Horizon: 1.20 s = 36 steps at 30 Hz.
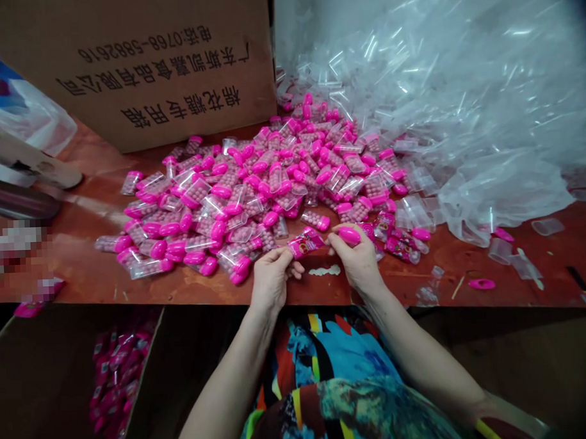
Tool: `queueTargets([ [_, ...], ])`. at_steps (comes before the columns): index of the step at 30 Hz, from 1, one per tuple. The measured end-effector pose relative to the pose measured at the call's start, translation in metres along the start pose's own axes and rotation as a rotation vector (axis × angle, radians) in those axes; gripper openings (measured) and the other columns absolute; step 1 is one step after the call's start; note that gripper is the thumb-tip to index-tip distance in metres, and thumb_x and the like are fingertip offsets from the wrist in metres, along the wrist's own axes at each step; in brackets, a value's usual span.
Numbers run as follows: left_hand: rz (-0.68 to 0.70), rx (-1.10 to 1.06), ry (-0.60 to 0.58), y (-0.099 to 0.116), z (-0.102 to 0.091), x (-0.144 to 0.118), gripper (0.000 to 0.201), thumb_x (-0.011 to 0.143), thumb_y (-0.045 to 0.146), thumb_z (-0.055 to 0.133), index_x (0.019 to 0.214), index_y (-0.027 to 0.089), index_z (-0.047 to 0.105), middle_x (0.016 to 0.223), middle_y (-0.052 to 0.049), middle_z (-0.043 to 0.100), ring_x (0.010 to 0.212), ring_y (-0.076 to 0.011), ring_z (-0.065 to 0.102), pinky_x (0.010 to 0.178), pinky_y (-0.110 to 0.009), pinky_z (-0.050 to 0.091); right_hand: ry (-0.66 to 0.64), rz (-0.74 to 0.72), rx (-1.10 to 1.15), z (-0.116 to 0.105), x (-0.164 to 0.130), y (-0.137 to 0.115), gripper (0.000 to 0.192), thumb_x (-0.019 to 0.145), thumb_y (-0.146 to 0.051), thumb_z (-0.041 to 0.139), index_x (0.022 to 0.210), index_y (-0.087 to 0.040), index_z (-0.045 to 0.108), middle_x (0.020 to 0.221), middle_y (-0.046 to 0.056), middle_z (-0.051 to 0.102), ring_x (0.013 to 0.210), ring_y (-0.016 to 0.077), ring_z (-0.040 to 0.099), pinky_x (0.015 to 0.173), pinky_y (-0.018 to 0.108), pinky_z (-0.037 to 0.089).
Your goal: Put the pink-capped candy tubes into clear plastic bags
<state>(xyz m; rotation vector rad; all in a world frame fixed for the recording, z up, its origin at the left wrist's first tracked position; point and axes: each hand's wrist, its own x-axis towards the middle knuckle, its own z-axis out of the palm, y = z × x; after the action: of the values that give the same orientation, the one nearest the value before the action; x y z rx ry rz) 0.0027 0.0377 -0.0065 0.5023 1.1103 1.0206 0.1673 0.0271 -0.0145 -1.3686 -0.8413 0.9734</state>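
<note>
A large heap of small clear tubes with pink caps (253,189), filled with pink candy balls, covers the middle of the reddish-brown table (83,252). My left hand (272,278) and my right hand (356,259) are at the table's front edge and hold one labelled pink tube (307,243) between them. The right hand's fingers pinch its pink cap (350,235). A few labelled tubes (399,244) lie just right of my right hand.
A cardboard box with printed characters (138,65) stands at the back left. A mound of clear plastic wrappers (462,105) fills the back right. A box holding finished pink tubes (113,379) sits below the table on the left. Loose caps (482,283) lie at the right.
</note>
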Motion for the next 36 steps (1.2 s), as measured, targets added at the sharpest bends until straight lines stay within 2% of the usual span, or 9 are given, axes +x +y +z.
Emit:
queueTargets([
  [2,-0.017,0.003,0.0,0.001,-0.002,0.0,0.036,0.061,0.039,0.083,0.073,0.01,0.067,0.05,-0.004,0.063,0.042,-0.0104,0.054,0.043,-0.02,0.04,0.017,-0.016,-0.003,-0.004,0.004,-0.004,0.025,0.078,-0.037,0.074,0.095,-0.022,0.061,0.072,-0.003,0.065,0.059,0.0155,0.058,0.06,0.029,0.049],
  [5,-0.042,-0.014,-0.038,0.001,0.0,0.0,0.037,0.061,0.04,0.084,0.075,0.01,0.066,0.049,-0.003,0.062,0.042,-0.0099,0.053,0.043,-0.02,0.039,-0.077,-0.008,-0.045,-0.004,0.003,-0.01,0.027,0.078,-0.04,0.075,0.094,-0.022,0.063,0.07,-0.004,0.061,0.06,0.0147,0.057,0.06,0.028,0.048],
  [7,-0.04,-0.016,-0.07,-0.001,0.004,-0.001,0.037,0.062,0.039,0.083,0.078,0.01,0.066,0.05,-0.003,0.062,0.042,-0.0101,0.054,0.043,-0.02,0.039,-0.133,0.002,-0.082,-0.001,-0.001,-0.012,0.027,0.077,-0.04,0.077,0.093,-0.022,0.065,0.076,-0.003,0.064,0.065,0.0151,0.058,0.062,0.027,0.049],
  [9,0.009,0.0,-0.042,-0.003,0.006,-0.003,0.035,0.065,0.037,0.082,0.08,0.012,0.065,0.051,-0.002,0.063,0.043,-0.0108,0.055,0.043,-0.02,0.04,-0.139,0.014,-0.083,0.003,-0.006,-0.01,0.025,0.077,-0.038,0.077,0.093,-0.022,0.067,0.083,-0.001,0.066,0.069,0.0157,0.06,0.064,0.028,0.05],
  [12,0.155,0.091,0.043,-0.005,0.007,-0.007,0.029,0.07,0.036,0.08,0.079,0.015,0.062,0.052,0.0,0.062,0.044,-0.0106,0.055,0.046,-0.021,0.04,-0.098,0.05,-0.049,0.005,-0.009,-0.004,0.023,0.078,-0.037,0.075,0.093,-0.022,0.067,0.08,-0.001,0.066,0.064,0.0155,0.059,0.061,0.028,0.051],
  [17,0.25,0.272,-0.078,-0.003,0.004,-0.011,0.024,0.077,0.039,0.073,0.076,0.015,0.07,0.061,-0.001,0.062,0.051,-0.0101,0.054,0.052,-0.024,0.042,-0.081,0.008,-0.061,0.005,-0.01,0.0,0.023,0.079,-0.036,0.073,0.095,-0.022,0.065,0.079,-0.001,0.065,0.064,0.0164,0.059,0.062,0.03,0.051],
  [25,0.116,0.19,-0.13,-0.004,-0.001,-0.008,0.025,0.079,0.037,0.071,0.07,0.015,0.065,0.058,0.0,0.059,0.053,-0.0088,0.049,0.054,-0.022,0.037,-0.045,-0.118,-0.174,0.005,-0.013,-0.003,0.018,0.082,-0.032,0.069,0.095,-0.021,0.064,0.091,0.002,0.066,0.081,0.0196,0.062,0.076,0.033,0.052],
  [30,0.116,0.19,-0.147,-0.004,-0.003,-0.009,0.025,0.079,0.039,0.071,0.076,0.015,0.068,0.06,-0.001,0.06,0.053,-0.0097,0.05,0.054,-0.023,0.037,0.013,-0.106,-0.078,-0.005,-0.003,0.003,0.02,0.079,-0.031,0.073,0.095,-0.022,0.065,0.086,0.0,0.064,0.071,0.0162,0.058,0.068,0.029,0.05],
  [36,0.189,0.244,-0.153,-0.008,0.002,-0.007,0.021,0.076,0.036,0.075,0.078,0.016,0.073,0.065,0.0,0.06,0.052,-0.0092,0.051,0.053,-0.024,0.039,-0.028,-0.065,-0.032,-0.008,-0.002,0.008,0.022,0.079,-0.033,0.074,0.096,-0.022,0.065,0.083,-0.001,0.063,0.064,0.0143,0.056,0.06,0.027,0.048],
])
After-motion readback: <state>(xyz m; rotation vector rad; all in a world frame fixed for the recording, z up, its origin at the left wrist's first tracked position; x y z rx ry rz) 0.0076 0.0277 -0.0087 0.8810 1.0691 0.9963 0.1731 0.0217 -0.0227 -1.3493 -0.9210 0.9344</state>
